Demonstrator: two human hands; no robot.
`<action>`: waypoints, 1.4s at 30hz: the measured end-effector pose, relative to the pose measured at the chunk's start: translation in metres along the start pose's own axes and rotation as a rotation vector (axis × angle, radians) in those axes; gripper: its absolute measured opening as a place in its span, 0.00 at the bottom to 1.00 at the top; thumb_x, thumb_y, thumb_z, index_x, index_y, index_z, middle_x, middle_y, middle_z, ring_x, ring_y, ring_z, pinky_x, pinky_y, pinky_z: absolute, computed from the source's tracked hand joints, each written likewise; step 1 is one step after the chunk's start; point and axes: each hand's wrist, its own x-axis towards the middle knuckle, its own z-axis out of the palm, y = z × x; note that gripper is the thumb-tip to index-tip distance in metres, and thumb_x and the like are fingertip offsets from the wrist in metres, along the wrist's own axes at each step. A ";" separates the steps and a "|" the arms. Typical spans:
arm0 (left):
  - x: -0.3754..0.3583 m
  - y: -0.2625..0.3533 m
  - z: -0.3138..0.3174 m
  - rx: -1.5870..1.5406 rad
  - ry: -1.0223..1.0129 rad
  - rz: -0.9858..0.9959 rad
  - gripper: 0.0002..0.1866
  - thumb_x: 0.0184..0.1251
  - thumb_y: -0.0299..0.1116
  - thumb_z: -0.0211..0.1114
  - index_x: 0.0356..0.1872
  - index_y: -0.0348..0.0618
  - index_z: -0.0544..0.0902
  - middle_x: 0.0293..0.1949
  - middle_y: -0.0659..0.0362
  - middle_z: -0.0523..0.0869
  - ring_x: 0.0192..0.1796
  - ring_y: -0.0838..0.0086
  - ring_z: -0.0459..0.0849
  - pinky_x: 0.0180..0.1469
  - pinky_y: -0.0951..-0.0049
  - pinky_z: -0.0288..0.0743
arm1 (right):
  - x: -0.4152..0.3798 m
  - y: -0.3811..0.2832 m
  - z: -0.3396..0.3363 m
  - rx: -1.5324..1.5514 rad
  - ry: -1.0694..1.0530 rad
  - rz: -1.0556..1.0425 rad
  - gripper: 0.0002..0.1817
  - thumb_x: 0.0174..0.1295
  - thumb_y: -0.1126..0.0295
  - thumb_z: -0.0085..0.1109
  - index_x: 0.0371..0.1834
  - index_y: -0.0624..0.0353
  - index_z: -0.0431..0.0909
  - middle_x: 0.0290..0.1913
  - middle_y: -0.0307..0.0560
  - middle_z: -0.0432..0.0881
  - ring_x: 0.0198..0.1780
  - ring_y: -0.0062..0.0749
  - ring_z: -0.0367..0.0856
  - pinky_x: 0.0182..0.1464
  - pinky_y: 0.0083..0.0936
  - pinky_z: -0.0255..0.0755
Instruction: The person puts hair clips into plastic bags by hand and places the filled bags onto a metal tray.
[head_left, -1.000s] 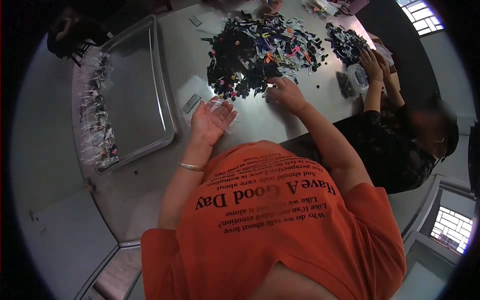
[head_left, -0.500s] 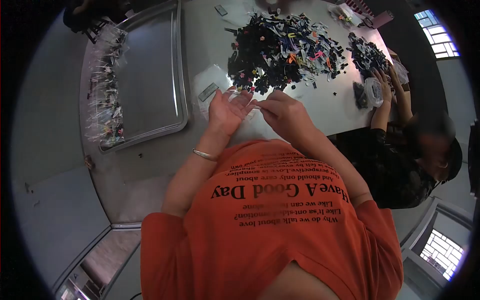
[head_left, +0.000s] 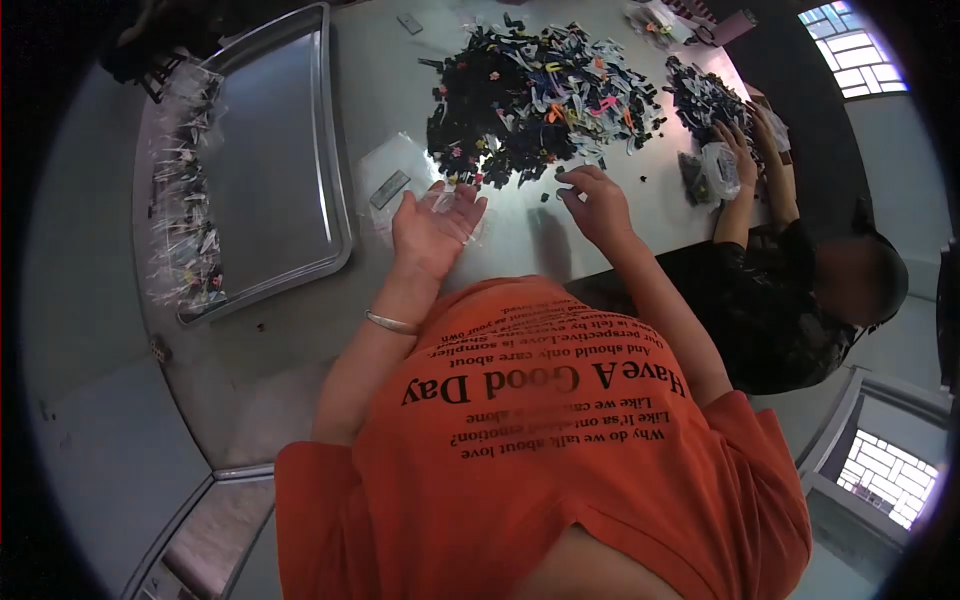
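My left hand (head_left: 430, 235) is palm up over the table, its fingers extended, with a small clear plastic bag (head_left: 447, 208) lying across the palm and fingers. My right hand (head_left: 597, 207) is off to the right, thumb and forefinger apart, with nothing visible between them. Small dark pieces (head_left: 544, 198) lie by its fingertips. Just beyond both hands spreads a large pile of hair clips (head_left: 540, 100), mostly black, with white, orange and pink ones mixed in. A grey rectangular block (head_left: 389, 189) rests on clear plastic bags (head_left: 385, 160) left of my left hand.
At left lies a large metal tray (head_left: 335, 200), with a row of filled clear bags (head_left: 185, 190) along its far-left side. To the right, a co-worker's hands (head_left: 738, 160) touch a smaller clip pile (head_left: 700, 95) beside a clear bag (head_left: 720, 170). A pink cylinder (head_left: 733, 28) stands beyond.
My right hand has moved away from the bag and my left hand, to the right, and its fingers have parted. The bag stays on my left hand. The whole view has shifted slightly.
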 end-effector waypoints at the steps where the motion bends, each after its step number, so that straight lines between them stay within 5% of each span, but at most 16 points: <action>1: 0.003 0.000 -0.005 0.001 -0.005 -0.016 0.30 0.73 0.54 0.33 0.44 0.33 0.70 0.47 0.41 0.74 0.53 0.52 0.74 0.61 0.44 0.67 | -0.003 0.015 0.003 -0.060 -0.033 0.008 0.12 0.54 0.69 0.61 0.42 0.50 0.83 0.44 0.37 0.80 0.41 0.36 0.81 0.42 0.30 0.75; 3: 0.007 -0.001 -0.012 -0.031 -0.172 -0.102 0.30 0.73 0.54 0.33 0.44 0.33 0.71 0.48 0.40 0.74 0.54 0.52 0.74 0.61 0.44 0.67 | -0.008 0.036 0.013 -0.136 -0.054 -0.049 0.13 0.52 0.69 0.61 0.43 0.49 0.82 0.43 0.39 0.79 0.46 0.36 0.79 0.45 0.30 0.75; 4: 0.006 -0.003 -0.003 -0.034 -0.041 -0.093 0.28 0.72 0.54 0.36 0.44 0.36 0.70 0.45 0.42 0.75 0.49 0.52 0.76 0.60 0.43 0.67 | -0.008 0.043 0.021 -0.181 -0.035 -0.081 0.11 0.52 0.68 0.61 0.41 0.49 0.83 0.42 0.40 0.78 0.46 0.36 0.78 0.46 0.31 0.74; 12: -0.001 0.001 0.000 0.011 -0.122 -0.126 0.27 0.73 0.53 0.37 0.49 0.36 0.70 0.49 0.40 0.74 0.51 0.53 0.76 0.61 0.46 0.67 | -0.008 0.062 0.025 -0.100 0.060 -0.075 0.09 0.55 0.65 0.61 0.36 0.54 0.83 0.38 0.44 0.79 0.39 0.42 0.80 0.42 0.33 0.74; 18: -0.003 -0.001 0.004 0.043 -0.036 -0.102 0.27 0.73 0.52 0.37 0.49 0.36 0.71 0.49 0.42 0.75 0.51 0.54 0.76 0.60 0.47 0.68 | 0.029 0.111 0.022 0.082 0.294 0.262 0.11 0.56 0.66 0.62 0.41 0.56 0.83 0.34 0.47 0.81 0.35 0.36 0.81 0.40 0.29 0.74; 23: -0.003 0.002 0.000 0.071 -0.049 -0.115 0.27 0.73 0.52 0.36 0.48 0.36 0.71 0.48 0.42 0.75 0.52 0.54 0.76 0.60 0.48 0.69 | 0.036 0.125 0.013 0.012 0.257 0.295 0.21 0.51 0.63 0.67 0.49 0.55 0.81 0.48 0.49 0.76 0.31 0.30 0.79 0.39 0.26 0.75; 27: -0.001 0.000 0.001 0.073 -0.055 -0.077 0.27 0.73 0.52 0.36 0.48 0.36 0.72 0.47 0.43 0.76 0.51 0.54 0.77 0.60 0.48 0.69 | 0.028 0.129 0.011 -0.066 0.045 0.153 0.27 0.50 0.62 0.67 0.56 0.53 0.76 0.49 0.49 0.74 0.37 0.34 0.79 0.42 0.28 0.75; 31: 0.001 -0.001 0.002 0.066 -0.051 -0.111 0.26 0.73 0.51 0.36 0.48 0.37 0.72 0.47 0.43 0.77 0.51 0.53 0.77 0.59 0.48 0.69 | 0.033 0.122 0.010 -0.131 0.065 0.127 0.28 0.50 0.62 0.67 0.57 0.51 0.75 0.50 0.49 0.73 0.40 0.36 0.79 0.43 0.30 0.75; 37: 0.004 -0.003 0.004 0.082 -0.065 -0.117 0.26 0.73 0.52 0.36 0.48 0.37 0.72 0.47 0.43 0.77 0.51 0.53 0.77 0.59 0.48 0.70 | 0.036 0.118 0.006 -0.138 0.000 0.225 0.20 0.50 0.60 0.68 0.46 0.52 0.81 0.46 0.46 0.76 0.39 0.36 0.81 0.43 0.30 0.75; 42: 0.003 -0.002 0.003 0.064 -0.074 -0.118 0.26 0.73 0.52 0.37 0.49 0.37 0.71 0.46 0.43 0.76 0.51 0.53 0.77 0.58 0.47 0.70 | 0.030 0.125 0.016 -0.011 0.184 0.264 0.13 0.47 0.61 0.71 0.35 0.53 0.85 0.36 0.43 0.81 0.35 0.36 0.82 0.41 0.28 0.76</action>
